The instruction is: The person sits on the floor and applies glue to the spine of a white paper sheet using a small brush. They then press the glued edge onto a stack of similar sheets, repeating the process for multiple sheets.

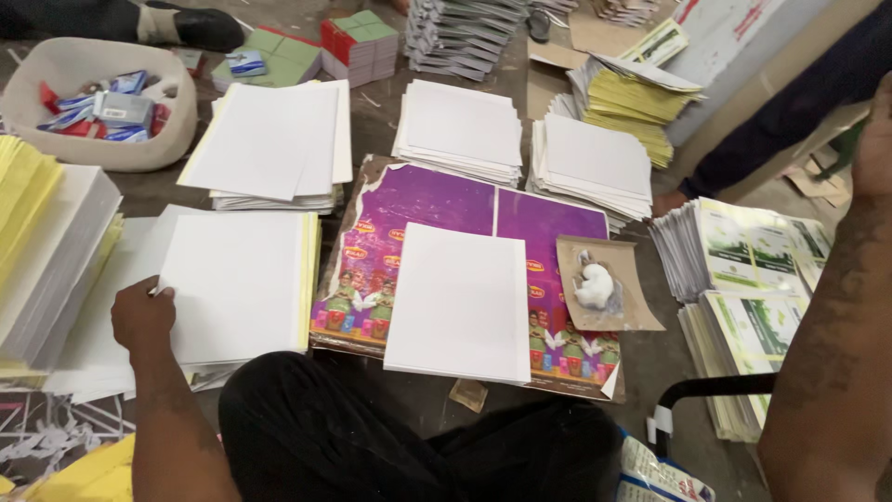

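Left hand (142,316) on white sheet stack (240,284)

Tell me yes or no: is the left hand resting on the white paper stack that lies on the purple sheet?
No: the left hand grips the edge of another white stack, left of the purple sheet.

Bare arms and black trousers, seen from above

The person's left hand (142,316) and its forearm are bare, with no sleeve, watch, ring or glove showing on them. The right arm (836,316) is likewise uncovered along the whole stretch that shows at the frame's right edge; its hand lies mostly outside the view. The lap (409,437) is clothed in plain black fabric, matte and softly creased, without visible pattern, seam detail or pocket. Near the lower left corner a patch of yellow cloth (88,476) appears, though whether it is worn cannot be told.
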